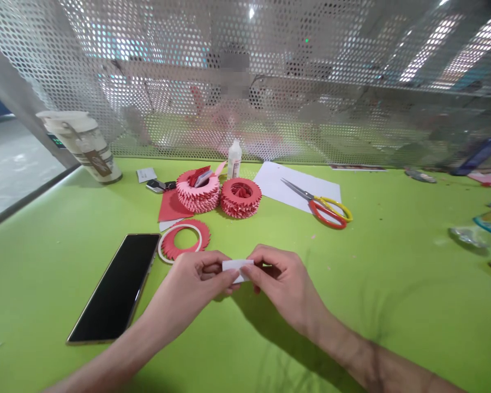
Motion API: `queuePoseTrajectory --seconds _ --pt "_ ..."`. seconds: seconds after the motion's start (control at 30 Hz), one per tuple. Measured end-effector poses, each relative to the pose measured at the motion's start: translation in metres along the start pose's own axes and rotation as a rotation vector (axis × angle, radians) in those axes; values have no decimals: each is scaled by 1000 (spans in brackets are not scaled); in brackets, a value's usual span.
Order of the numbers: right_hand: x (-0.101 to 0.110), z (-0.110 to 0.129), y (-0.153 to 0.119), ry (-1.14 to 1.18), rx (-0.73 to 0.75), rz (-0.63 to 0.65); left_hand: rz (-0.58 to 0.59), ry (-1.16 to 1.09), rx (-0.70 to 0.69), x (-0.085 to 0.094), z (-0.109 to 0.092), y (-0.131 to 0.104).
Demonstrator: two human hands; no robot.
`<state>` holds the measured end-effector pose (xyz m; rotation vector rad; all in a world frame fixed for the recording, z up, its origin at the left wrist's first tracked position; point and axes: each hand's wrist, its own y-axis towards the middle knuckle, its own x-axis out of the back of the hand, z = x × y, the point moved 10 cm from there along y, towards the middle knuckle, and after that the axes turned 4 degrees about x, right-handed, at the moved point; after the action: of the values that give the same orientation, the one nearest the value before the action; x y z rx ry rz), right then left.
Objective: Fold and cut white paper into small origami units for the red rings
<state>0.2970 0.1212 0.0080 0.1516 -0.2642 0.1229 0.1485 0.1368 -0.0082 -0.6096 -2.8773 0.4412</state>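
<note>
A small piece of white paper [238,264] is pinched between both hands above the green table. My left hand [202,278] grips its left end with thumb and fingers, and my right hand [282,278] holds the right end the same way. Just beyond the left hand lies a red paper ring with a zigzag edge [204,232], a white ring [162,252] overlapping it. Farther back, a pink folded-paper ring stack [198,199] with paper scraps in its opening touches or nearly touches a red folded-paper ring stack [241,204].
A phone [114,289] lies left of my left hand. Scissors with red and yellow handles [327,210] rest partly on a white sheet [265,177]. A small glue-like bottle [234,161] and a white cup [94,147] stand near the perforated metal screen [167,82].
</note>
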Motion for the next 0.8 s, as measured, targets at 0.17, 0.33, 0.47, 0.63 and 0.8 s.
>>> queuePoseTrajectory --seconds 0.17,0.33,0.47,0.63,0.8 --pt "-3 2 0 -65 29 25 44 84 41 -2 1 1" --pt "-2 4 2 -122 53 16 20 137 37 1 2 1" --pt "2 5 3 -156 67 4 90 170 29 -3 4 3" --pt "6 5 5 -170 68 4 61 253 -8 -2 0 3" --pt "7 5 5 -101 24 -14 19 391 -75 -2 -10 -3"
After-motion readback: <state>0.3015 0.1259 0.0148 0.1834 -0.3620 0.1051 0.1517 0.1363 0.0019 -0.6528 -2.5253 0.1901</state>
